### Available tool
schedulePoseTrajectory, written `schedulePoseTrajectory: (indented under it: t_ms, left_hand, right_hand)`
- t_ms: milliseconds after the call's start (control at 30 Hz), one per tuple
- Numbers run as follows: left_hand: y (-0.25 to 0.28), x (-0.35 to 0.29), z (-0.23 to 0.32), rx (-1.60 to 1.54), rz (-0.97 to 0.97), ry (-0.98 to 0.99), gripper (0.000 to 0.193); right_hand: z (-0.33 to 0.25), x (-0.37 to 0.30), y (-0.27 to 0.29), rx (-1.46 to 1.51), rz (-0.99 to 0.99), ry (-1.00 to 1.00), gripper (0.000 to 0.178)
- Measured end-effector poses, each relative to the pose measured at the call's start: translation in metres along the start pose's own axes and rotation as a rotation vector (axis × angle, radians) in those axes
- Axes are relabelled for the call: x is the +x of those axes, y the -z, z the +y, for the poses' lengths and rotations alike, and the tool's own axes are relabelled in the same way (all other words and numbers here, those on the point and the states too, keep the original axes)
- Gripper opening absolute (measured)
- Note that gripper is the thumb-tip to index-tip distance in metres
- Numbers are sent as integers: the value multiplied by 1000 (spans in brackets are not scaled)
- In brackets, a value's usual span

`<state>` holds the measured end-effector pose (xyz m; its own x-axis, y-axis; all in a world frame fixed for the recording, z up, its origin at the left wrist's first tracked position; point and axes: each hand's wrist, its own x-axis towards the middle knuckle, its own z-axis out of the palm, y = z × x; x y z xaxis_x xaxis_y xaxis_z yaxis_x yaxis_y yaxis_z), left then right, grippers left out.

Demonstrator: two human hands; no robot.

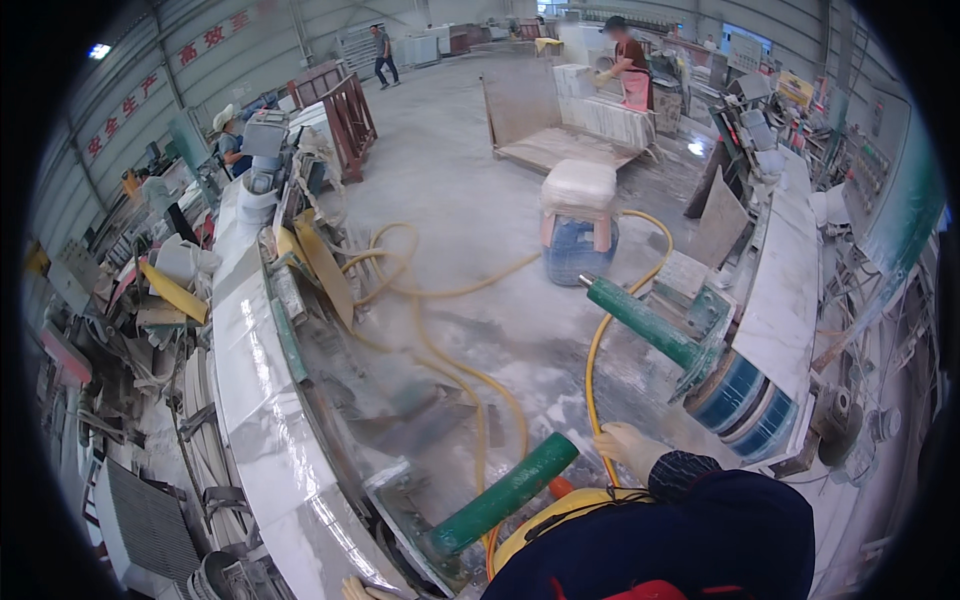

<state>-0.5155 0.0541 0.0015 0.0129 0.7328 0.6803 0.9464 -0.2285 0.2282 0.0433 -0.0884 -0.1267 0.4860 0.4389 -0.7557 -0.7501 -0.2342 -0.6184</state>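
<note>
My right hand (626, 446), in a pale work glove with a dark patterned cuff, reaches out in front of my body. Its fingers close over a yellow hose (592, 372), which runs forward along the floor. At the bottom edge, my left hand (356, 589) shows only as pale gloved fingers, spread beside a white machine casing (290, 470); the rest is out of the picture. Between my hands, a green cylinder (505, 493) sticks up from a metal plate. A second green cylinder (645, 322) with a metal tip juts from the right-hand machine. My yellow apron (540, 525) shows below.
Yellow hose loops (420, 293) cross the wet floor. Ahead stands a wrapped stool (580, 215) with a blue base. A cart (560, 140) and a co-worker (628, 65) are behind it. A long white machine (770, 290) lines the right; another person (384, 55) walks far off.
</note>
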Motion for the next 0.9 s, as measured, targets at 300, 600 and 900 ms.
schedulePoseTrajectory:
  t_ms: [300,600,900]
  left_hand:
    - [-8,-14,-7,-100,12,165,31]
    - [-9,-27,-20,8,-165,230,35]
    - [-20,-11,-8,215,-91,490,37]
  right_hand:
    - [6,5,12,5,-66,-50,31]
    - [-9,7,-2,18,-84,-52,46]
    - [-61,6,-30,195,-26,135,38]
